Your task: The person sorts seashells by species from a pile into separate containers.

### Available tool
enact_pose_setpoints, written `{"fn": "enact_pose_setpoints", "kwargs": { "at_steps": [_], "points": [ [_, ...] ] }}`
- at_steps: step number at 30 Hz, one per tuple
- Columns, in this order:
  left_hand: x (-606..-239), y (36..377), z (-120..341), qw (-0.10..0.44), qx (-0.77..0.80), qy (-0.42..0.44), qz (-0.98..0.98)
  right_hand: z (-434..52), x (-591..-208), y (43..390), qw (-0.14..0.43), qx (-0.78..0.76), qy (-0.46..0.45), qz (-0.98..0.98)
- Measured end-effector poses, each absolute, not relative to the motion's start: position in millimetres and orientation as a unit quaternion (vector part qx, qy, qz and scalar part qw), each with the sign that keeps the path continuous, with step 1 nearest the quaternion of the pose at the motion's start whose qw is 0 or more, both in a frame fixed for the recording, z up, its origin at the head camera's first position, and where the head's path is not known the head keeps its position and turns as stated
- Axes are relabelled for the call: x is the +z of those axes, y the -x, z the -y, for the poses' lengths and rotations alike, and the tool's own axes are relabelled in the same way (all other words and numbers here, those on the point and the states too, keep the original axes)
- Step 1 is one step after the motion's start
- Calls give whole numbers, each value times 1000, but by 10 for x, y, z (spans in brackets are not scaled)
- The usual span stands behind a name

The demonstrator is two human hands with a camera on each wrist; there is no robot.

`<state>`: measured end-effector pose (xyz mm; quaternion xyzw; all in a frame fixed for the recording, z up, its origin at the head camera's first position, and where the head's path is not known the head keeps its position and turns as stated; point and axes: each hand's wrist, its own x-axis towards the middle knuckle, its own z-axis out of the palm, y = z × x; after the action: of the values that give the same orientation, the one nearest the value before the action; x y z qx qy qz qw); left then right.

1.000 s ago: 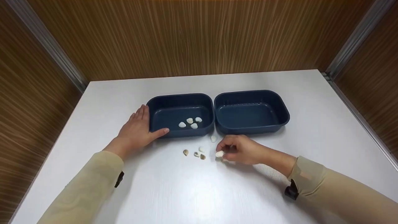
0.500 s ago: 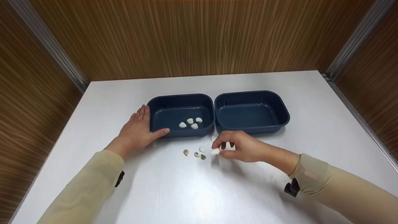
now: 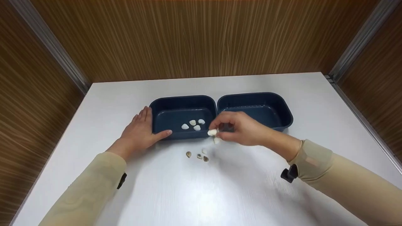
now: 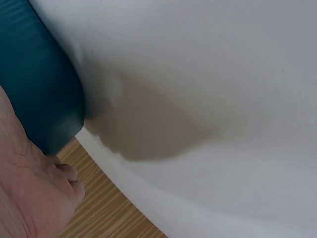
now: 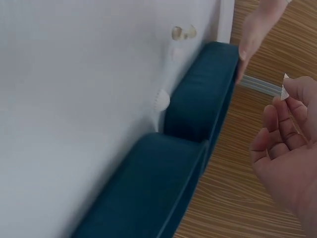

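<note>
Between thumb and fingertips, my right hand pinches a white seashell, raised near the front right corner of the left blue tray. In the right wrist view the held shell shows edge-on. Straight-fingered, my left hand rests against that tray's left side, its thumb along the front rim. Several white shells lie inside the left tray. On the table before the trays are a white shell, another white one, and brown-patterned shells.
A second blue tray stands right beside the first, partly covered by my right hand in the head view. Both sit on a white table with wood-grain panels behind and at the sides.
My right hand has lifted the white shell off the table and carried it forward and slightly left, up to the left tray's corner. The left hand has stayed on the tray.
</note>
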<state>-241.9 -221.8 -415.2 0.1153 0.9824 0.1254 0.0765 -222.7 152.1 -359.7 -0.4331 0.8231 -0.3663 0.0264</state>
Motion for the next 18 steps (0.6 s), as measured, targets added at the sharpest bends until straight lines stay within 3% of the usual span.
{"fn": "enact_pose_setpoints", "kwargs": {
  "at_steps": [18],
  "points": [
    [-4155,2423,2193,66,132,-124,-981,-1272,-3482,2627,7,-386,373,-844]
  ]
}}
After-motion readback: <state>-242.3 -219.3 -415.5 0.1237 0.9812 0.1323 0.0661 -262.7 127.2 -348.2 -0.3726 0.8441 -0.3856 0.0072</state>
